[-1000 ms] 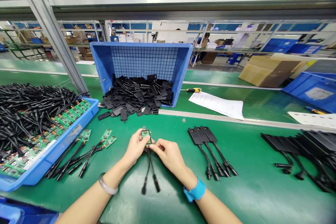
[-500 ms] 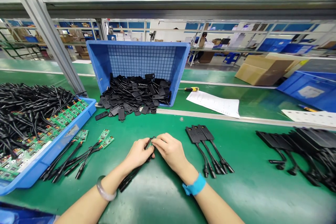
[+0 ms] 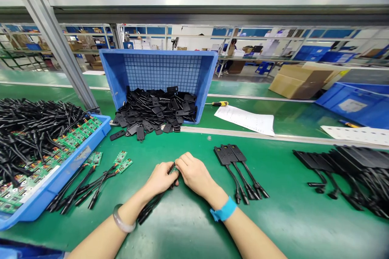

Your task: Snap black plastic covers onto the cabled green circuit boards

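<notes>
My left hand is closed around a small green circuit board that sits against a black case piece, mostly covered by my fingers. Black cables run from under that hand toward me. The fingers of my right hand pinch at the board's far end; the exact contact is hidden. Left of my hands, several cabled circuit boards lie on the green bench. To the right, a few black cased units lie side by side with their cables pointing toward me.
A blue crate tipped on its side spills black case pieces. At left, a blue tray holds many cabled boards. More cased units are piled at right. A screwdriver and a paper sheet lie behind.
My right fingers have shifted slightly and now cover more of the board's end. My left hand keeps its hold. The whole view has moved a little.
</notes>
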The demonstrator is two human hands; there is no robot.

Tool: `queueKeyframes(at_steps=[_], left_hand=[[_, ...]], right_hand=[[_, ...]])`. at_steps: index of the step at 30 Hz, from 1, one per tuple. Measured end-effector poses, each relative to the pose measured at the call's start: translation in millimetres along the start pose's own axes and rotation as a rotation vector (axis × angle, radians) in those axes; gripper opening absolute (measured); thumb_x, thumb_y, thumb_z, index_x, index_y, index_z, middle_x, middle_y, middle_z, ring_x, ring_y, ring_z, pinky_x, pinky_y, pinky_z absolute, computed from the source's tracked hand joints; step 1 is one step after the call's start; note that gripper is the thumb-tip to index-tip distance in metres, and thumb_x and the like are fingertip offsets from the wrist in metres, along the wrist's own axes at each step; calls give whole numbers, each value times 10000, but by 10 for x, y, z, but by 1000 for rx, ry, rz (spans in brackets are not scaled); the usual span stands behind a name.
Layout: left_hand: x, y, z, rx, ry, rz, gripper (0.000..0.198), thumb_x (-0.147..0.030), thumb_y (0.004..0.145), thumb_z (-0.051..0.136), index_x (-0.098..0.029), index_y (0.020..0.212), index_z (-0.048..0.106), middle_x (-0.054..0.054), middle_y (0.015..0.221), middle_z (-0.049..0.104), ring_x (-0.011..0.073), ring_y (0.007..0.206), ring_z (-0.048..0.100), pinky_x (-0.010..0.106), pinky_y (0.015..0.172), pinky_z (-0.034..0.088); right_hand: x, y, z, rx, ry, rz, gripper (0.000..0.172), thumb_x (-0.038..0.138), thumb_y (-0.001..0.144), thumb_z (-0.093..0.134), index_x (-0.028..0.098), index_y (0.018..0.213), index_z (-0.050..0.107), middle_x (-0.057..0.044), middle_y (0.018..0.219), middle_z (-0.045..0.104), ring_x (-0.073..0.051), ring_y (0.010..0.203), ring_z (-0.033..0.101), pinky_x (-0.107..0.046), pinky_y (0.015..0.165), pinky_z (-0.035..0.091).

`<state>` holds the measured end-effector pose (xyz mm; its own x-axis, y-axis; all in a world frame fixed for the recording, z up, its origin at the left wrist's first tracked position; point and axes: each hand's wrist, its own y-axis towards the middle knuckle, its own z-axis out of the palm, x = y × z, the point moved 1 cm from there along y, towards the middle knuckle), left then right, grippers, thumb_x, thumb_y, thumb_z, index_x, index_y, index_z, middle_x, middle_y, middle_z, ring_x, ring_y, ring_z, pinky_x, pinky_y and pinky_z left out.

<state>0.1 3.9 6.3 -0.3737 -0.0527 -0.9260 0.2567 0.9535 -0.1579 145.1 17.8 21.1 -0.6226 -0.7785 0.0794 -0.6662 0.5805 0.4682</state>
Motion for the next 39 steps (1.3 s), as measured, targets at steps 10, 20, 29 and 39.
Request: queueKeyframes(at_steps=[10, 20, 29, 39], left_hand=[[12, 36, -61, -152, -431, -86, 469, -520, 693, 592, -144, 962, 515, 7, 644, 591, 122, 505, 577, 170, 378, 399], [30, 53, -11, -183, -477, -73, 504, -574, 676, 610, -151, 921, 486, 26, 724, 592, 118, 572, 570, 184, 425, 415], [76, 75, -4, -196, -465, -42, 432, -482, 677, 644, -148, 919, 517, 25, 727, 580, 124, 593, 569, 181, 428, 414], [39, 58, -4, -177, -625, -40, 463, -284, 569, 756, -132, 953, 543, 46, 794, 628, 134, 682, 598, 217, 574, 482]], right_hand=[[-1029, 269, -148, 258, -204, 592, 202, 91, 927, 390, 53, 959, 586, -190, 965, 607, -251, 933, 549, -329, 809, 409], [-1245, 836, 179, 254, -262, 610, 200, 160, 926, 454, 129, 1030, 622, -130, 997, 615, -207, 894, 612, -275, 770, 426], [-886, 1282, 490, 196, -212, 452, 231, 213, 946, 444, 139, 920, 662, -129, 994, 619, -223, 944, 583, -268, 731, 415], [-869, 945, 188, 163, -219, 515, 216, 295, 951, 475, 195, 1101, 594, -68, 1003, 621, -192, 861, 614, -257, 686, 416]])
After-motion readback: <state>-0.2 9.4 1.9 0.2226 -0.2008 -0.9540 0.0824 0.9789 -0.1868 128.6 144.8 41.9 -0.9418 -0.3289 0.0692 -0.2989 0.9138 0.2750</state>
